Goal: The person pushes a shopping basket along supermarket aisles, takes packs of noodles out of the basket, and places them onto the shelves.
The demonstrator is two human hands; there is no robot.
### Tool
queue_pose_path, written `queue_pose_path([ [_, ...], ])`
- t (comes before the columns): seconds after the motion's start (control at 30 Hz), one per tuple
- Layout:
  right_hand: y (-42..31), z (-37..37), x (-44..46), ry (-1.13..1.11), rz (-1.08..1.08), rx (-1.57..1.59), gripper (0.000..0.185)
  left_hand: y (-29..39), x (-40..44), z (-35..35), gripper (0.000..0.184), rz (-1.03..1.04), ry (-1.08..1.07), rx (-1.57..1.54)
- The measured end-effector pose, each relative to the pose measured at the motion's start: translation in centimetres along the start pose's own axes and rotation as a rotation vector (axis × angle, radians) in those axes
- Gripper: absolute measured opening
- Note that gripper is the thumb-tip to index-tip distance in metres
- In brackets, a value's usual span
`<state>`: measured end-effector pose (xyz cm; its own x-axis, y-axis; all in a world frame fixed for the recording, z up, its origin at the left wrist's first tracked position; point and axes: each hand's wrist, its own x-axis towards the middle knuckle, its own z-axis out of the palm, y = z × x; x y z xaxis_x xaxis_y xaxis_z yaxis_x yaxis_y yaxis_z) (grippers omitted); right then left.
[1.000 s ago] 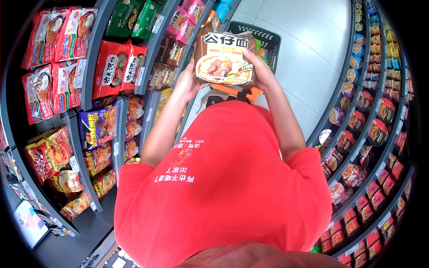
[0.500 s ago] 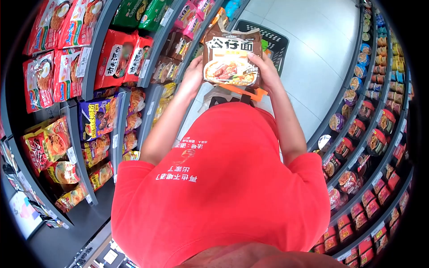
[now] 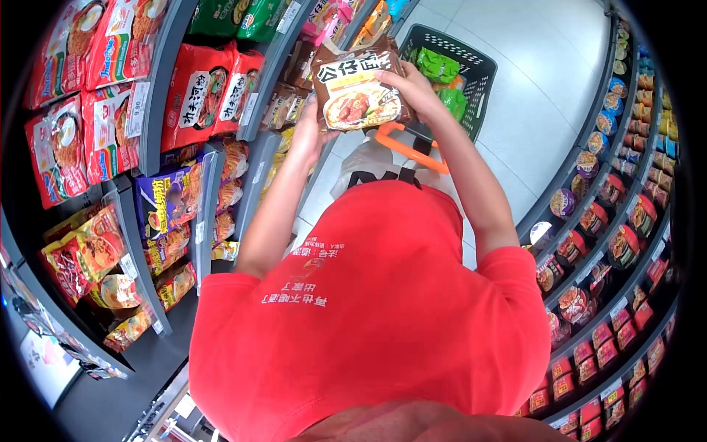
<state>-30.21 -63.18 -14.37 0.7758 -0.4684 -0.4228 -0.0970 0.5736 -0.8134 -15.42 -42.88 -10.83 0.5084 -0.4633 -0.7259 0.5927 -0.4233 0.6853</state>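
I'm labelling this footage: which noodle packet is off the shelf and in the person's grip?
The brown packet gripped by the right hand, left hand at its lower edge; the other packets are on shelves or in the basket.

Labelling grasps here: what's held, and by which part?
The brown noodle pack: the right hand grips its right side, thumb over the front; the left hand is at its lower left corner, grip unclear.

Pale tiled floor [image 3: 534, 88], stocked grey shelving [image 3: 157, 92] at left, curving dark racks [image 3: 546, 197] at right, bright even light
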Motion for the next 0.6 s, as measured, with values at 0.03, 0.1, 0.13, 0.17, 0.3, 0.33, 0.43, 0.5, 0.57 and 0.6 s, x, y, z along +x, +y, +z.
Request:
queue_pose_path([
  [0.03, 1.0, 0.1, 1.8, -0.004, 0.035, -0.025, 0.077, 0.6, 0.2, -0.3, 0.06, -0.005, -0.025, -0.01],
  [0.1, 3.3, 0.5, 5.6, 0.038, 0.095, -0.127, 0.078, 1.1, 1.7, -1.1, 0.058, -0.016, -0.038, 0.011],
  [0.13, 2.5, 1.6, 6.1, 0.021, 0.113, -0.153, 0.077, 1.1, 2.5, -1.6, 0.057, -0.024, -0.044, 0.023],
  [0.17, 4.2, 1.3, 8.3, -0.011, 0.103, -0.241, 0.092, 0.8, 3.9, -2.5, 0.052, -0.046, -0.037, 0.061],
  [0.3, 5.4, 2.5, 13.0, -0.063, 0.084, -0.585, 0.116, 0.2, 8.0, -4.4, 0.048, -0.077, -0.041, -0.015],
  [0.33, 5.9, 2.8, 14.0, -0.088, 0.11, -0.653, 0.115, -0.1, 9.1, -4.9, 0.046, -0.08, -0.048, -0.047],
  [0.43, 5.6, 3.4, 16.9, -0.192, 0.022, -0.798, 0.107, -0.7, 11.9, -5.8, 0.042, -0.094, -0.055, -0.158],
  [0.5, 5.4, 4.5, 19.0, -0.185, -0.028, -0.956, 0.106, -0.8, 13.8, -6.1, 0.041, -0.088, 0.004, -0.193],
  [0.57, 7.5, 5.4, 22.0, -0.146, -0.137, -1.022, 0.107, -0.6, 15.6, -6.3, 0.037, -0.035, 0.01, -0.278],
  [0.6, 8.1, 6.0, 23.4, -0.124, -0.193, -1.053, 0.107, -0.9, 16.8, -7.1, 0.035, -0.025, 0.03, -0.289],
])
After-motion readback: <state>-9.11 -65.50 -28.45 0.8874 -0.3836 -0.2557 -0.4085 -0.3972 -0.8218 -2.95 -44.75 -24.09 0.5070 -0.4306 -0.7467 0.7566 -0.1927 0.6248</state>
